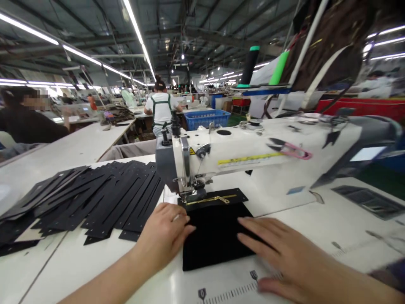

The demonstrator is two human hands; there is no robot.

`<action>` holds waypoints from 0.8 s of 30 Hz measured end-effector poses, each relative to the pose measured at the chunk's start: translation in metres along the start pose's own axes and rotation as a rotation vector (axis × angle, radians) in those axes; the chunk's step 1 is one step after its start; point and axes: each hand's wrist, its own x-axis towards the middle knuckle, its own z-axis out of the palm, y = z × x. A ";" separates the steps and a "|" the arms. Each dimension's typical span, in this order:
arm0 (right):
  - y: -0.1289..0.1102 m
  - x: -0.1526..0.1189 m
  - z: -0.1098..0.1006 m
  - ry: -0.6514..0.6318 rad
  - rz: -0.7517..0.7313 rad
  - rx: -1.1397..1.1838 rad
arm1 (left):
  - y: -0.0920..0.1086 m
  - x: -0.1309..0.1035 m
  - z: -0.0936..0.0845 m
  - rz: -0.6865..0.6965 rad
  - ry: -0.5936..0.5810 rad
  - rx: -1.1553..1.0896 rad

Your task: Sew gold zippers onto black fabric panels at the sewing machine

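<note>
A black fabric piece lies flat on the sewing machine bed, its far edge by the presser foot. Along that edge is a black strip with a slot, in which a gold zipper with its pull shows. My left hand is closed at the fabric's left edge, fingers bent and thumb over the cloth. With fingers spread, my right hand rests its fingertips on the fabric's right side; its thumb is on the white table. The white sewing machine stands just beyond both hands.
Many slotted black strips lie fanned out on the left. Pink-handled snips sit on the machine arm, above a yellow measuring tape. Thread cones stand behind. A blue basket and a co-worker are farther back; another person sits left.
</note>
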 end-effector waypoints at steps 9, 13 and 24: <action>0.013 0.022 -0.021 0.145 0.659 0.350 | 0.039 0.029 0.027 -0.291 -0.092 -0.491; -0.008 0.015 -0.024 -0.141 1.103 1.012 | 0.030 0.028 0.018 -0.380 -0.036 -0.571; -0.041 0.103 0.031 -0.287 0.846 1.476 | 0.014 0.011 0.009 -0.672 0.002 -1.401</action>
